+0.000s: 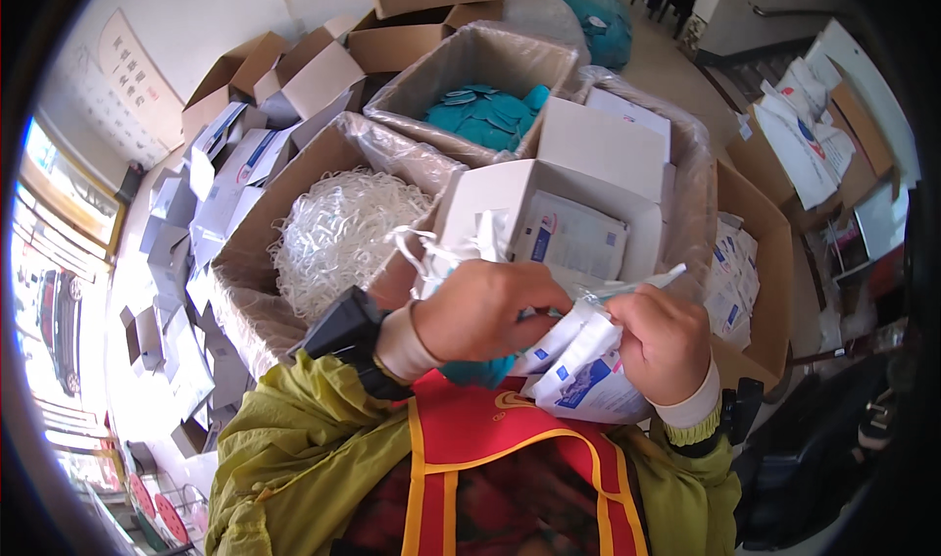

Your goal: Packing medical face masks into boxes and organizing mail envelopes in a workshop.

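In front of my chest, my right hand [667,345] grips several white-and-blue packets [598,378] from their right side. A clear plastic edge shows at their top. My left hand [495,306] is closed in a pinch against the packets' upper left edge; what lies between its fingertips is hidden. White straps [427,260] hang just beyond the left hand. Directly past both hands stands an open white box [480,195] with flat white packets [573,238] inside. A bit of teal material [477,371] shows below my left hand.
A plastic-lined carton [257,262] on the left holds tangled white straps [348,225]. Teal flat pads [482,117] fill another lined carton behind. More packets [730,272] lie in a carton at right. Emptied boxes [240,159] pile up at far left; a teal bag [596,25] stands at back.
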Demonstrator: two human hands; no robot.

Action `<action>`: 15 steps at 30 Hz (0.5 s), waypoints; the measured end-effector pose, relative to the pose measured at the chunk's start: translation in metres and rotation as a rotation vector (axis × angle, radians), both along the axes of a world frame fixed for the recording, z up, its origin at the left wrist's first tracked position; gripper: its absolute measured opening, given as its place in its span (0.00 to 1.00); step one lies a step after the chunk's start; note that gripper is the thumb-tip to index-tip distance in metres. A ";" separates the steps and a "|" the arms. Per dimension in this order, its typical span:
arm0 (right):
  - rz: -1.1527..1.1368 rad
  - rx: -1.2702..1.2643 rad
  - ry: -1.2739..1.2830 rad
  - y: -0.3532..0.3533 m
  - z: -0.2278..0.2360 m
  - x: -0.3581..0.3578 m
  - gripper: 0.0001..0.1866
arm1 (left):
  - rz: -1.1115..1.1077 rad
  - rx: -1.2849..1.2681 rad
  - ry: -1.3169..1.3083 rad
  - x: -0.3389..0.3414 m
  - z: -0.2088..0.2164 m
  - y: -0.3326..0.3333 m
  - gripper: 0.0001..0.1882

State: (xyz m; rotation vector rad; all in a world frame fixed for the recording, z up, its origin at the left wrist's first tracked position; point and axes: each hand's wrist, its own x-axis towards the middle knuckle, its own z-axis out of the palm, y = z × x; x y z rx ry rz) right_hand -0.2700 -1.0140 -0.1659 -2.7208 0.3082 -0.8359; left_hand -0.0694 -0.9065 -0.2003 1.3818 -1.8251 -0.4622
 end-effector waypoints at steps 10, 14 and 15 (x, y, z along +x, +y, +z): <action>0.195 0.269 0.106 0.011 -0.003 0.040 0.07 | 0.114 -0.065 -0.225 0.017 -0.018 0.019 0.08; 0.095 0.222 0.066 -0.010 -0.001 0.046 0.06 | 0.234 -0.211 0.268 0.060 -0.020 0.039 0.09; 0.037 0.329 0.049 -0.018 0.003 0.043 0.05 | 0.267 -0.204 0.314 0.078 -0.015 0.048 0.07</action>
